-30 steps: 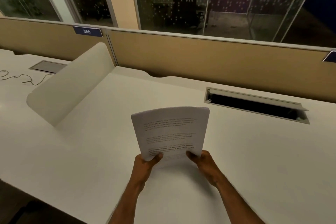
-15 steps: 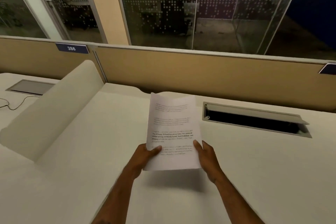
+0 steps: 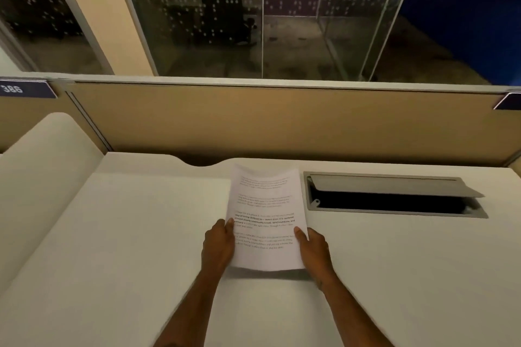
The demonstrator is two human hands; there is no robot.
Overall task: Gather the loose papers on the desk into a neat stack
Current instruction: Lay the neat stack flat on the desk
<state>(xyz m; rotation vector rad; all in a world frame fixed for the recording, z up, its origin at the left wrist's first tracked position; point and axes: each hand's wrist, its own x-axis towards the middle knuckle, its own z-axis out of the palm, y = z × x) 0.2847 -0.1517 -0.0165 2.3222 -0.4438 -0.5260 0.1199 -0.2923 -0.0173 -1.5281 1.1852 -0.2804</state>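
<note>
A stack of white printed papers (image 3: 265,214) is held in portrait orientation over the white desk (image 3: 135,234), its lower edge close to the desk surface. My left hand (image 3: 218,244) grips the stack's left edge with the thumb on top. On the right edge, my right hand (image 3: 313,251) holds it the same way. The sheets look aligned, with a slight curl at the top. No other loose papers show on the desk.
An open cable tray (image 3: 392,197) with a raised lid is sunk into the desk just right of the papers. A tan partition (image 3: 282,121) runs along the back. A curved white divider (image 3: 42,166) stands at the left.
The stack went from landscape and tilted up to portrait, and it now lies lower and flatter over the desk. Both hands shifted to its side edges.
</note>
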